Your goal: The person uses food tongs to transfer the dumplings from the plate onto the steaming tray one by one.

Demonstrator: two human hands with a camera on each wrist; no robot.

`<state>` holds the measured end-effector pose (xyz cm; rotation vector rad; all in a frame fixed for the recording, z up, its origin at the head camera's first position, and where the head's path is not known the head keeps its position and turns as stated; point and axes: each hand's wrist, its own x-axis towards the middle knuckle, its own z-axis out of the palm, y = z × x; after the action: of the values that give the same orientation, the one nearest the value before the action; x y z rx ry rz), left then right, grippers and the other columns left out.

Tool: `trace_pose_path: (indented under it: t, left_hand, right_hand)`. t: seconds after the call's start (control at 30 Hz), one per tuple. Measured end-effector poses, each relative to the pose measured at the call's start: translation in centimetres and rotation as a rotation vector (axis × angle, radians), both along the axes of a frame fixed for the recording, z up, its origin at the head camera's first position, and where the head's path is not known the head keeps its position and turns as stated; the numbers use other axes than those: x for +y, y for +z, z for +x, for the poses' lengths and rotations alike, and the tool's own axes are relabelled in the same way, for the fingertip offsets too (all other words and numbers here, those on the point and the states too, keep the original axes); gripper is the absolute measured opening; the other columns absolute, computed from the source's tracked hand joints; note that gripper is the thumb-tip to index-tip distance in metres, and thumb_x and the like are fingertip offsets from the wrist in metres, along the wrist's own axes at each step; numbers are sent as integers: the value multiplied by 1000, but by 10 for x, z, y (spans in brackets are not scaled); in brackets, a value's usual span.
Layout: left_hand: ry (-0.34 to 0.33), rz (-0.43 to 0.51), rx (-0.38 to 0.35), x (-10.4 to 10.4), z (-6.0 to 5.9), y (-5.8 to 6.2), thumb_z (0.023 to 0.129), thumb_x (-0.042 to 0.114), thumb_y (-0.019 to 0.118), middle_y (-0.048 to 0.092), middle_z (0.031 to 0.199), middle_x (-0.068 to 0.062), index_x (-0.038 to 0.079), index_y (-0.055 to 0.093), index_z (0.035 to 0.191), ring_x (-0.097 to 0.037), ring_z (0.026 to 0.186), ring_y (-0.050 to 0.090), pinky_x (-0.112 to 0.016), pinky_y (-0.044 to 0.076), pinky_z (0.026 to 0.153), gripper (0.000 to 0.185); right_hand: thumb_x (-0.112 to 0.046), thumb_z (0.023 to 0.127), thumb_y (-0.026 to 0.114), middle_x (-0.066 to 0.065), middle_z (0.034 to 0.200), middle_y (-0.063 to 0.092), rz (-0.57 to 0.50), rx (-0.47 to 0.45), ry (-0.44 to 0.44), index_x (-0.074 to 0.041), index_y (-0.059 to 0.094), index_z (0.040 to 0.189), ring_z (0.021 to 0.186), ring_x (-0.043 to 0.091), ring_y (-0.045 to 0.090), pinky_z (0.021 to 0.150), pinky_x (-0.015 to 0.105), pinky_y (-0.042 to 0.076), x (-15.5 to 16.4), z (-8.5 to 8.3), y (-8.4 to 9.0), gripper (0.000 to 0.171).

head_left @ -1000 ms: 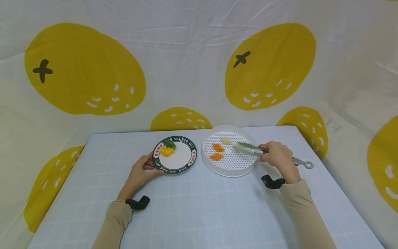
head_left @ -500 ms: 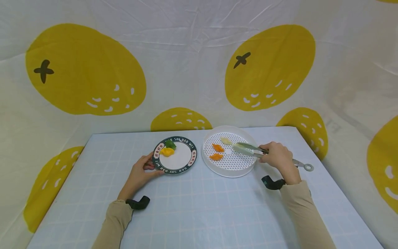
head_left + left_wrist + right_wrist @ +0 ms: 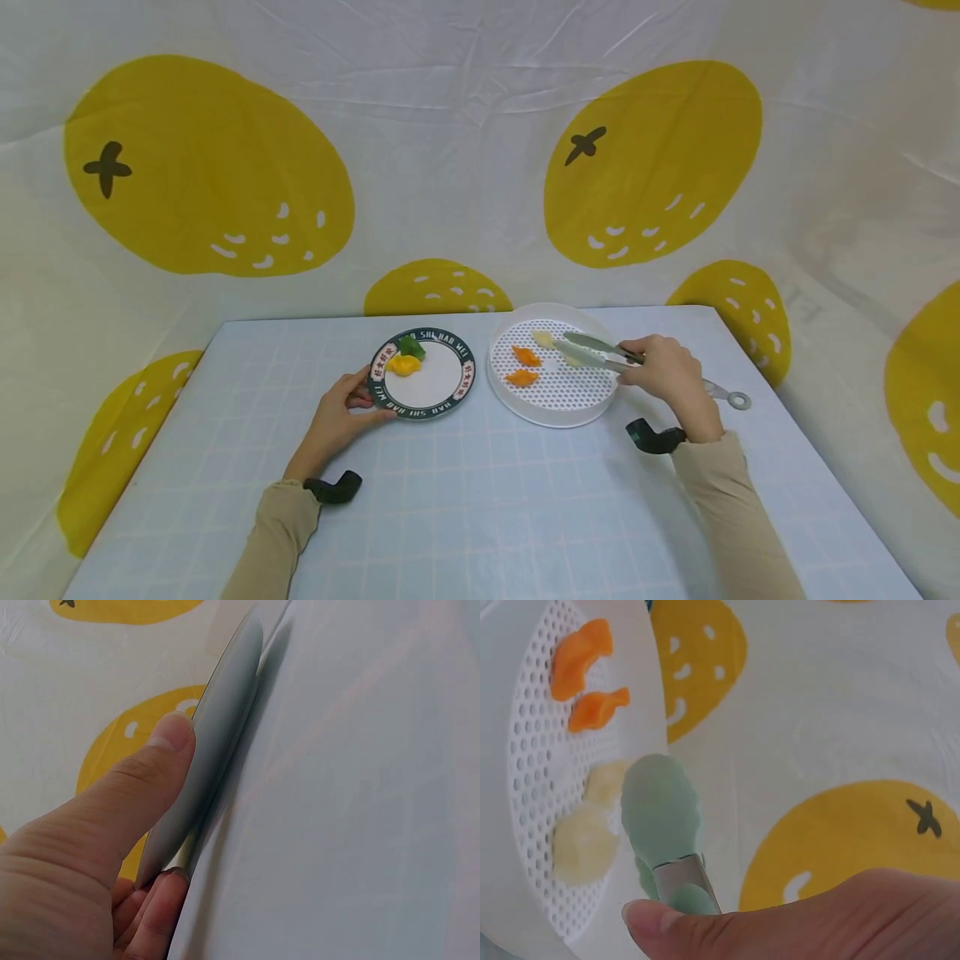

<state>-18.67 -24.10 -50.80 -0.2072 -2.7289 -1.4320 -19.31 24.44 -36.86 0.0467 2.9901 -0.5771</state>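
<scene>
From the head we look down over the table [image 3: 480, 500]; wrist cameras sit close, sharing plate [image 3: 450, 400] [image 3: 217, 750] and tray [image 3: 555, 412] [image 3: 510, 847].

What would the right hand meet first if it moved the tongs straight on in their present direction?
Probably the pale dumpling in the white perforated tray: the tongs held by the right hand point at it, though depth is unclear.

So the plate [image 3: 431, 385] sat left of the perforated tray [image 3: 592, 404] on the bench [image 3: 480, 500], just beside it. Two food pieces [image 3: 406, 357] lay at the plate's far left edge. In the tray, two pieces [image 3: 523, 367] lay left, one [image 3: 543, 337] behind them, tongs [image 3: 600, 354] reaching in from the right.
</scene>
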Motion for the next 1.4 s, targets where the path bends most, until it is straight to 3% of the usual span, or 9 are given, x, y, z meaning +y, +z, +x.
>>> trace_pose_path:
  t: [0.13, 0.83, 1.2, 1.4]
  left_hand:
    - [2, 3, 0, 0, 0, 0, 71, 44, 88, 55, 113, -7, 10, 38, 153, -20, 96, 57, -14, 51, 83, 102]
    - [8, -14, -16, -1, 1, -3, 70, 49, 87, 55, 113, -6, 12, 38, 153, -20, 97, 57, -23, 53, 87, 103]
    - [9, 3, 1, -3, 0, -4, 70, 46, 88, 55, 111, -6, 10, 39, 152, -20, 95, 57, -16, 51, 83, 102]
    - [-3, 11, 4, -3, -2, -3, 70, 45, 88, 55, 112, -6, 9, 39, 152, -20, 96, 57, -16, 51, 84, 102]
  right_hand:
    - [-21, 79, 79, 21, 114, 68, -23, -1, 4, -3, 63, 132, 83, 32, 55, 62, 38, 43, -11, -4, 1, 58]
    - [-18, 78, 84, 14, 110, 70, -108, 46, 98, -8, 66, 131, 92, 32, 58, 70, 41, 46, -88, -24, 4, 57]
    - [-18, 75, 83, 8, 104, 71, -115, 77, 213, -14, 71, 125, 79, 27, 58, 59, 36, 46, -135, -34, 4, 52]
    - [-20, 76, 85, 7, 111, 70, -90, 59, 256, -17, 69, 128, 83, 24, 57, 61, 34, 47, -163, -37, -3, 55]
